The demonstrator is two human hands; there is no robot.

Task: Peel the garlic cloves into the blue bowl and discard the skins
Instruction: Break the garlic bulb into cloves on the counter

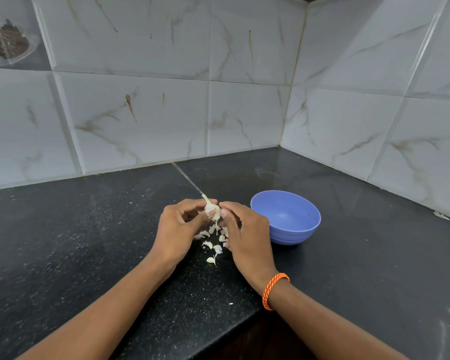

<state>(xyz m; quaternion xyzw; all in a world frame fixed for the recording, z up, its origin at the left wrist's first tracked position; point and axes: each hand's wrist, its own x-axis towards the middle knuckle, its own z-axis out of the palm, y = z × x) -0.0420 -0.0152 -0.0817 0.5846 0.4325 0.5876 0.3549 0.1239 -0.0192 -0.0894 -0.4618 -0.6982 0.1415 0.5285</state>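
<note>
Fingertips of the left hand [178,227] and right hand [240,229] pinch one garlic clove [211,209] between them, held just above the counter [89,242], its papery tail pointing to eleven o'clock. Loose cloves and skins [213,242] lie scattered at six o'clock below it. At three o'clock sits the blue bowl [286,216], apparently still without any cloves. Judging from the clutter, a peeled clove could slip and drop among the skins, or scraps could flick into the bowl.

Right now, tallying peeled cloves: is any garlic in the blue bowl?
No, the blue bowl shows only its bare inside.
</note>
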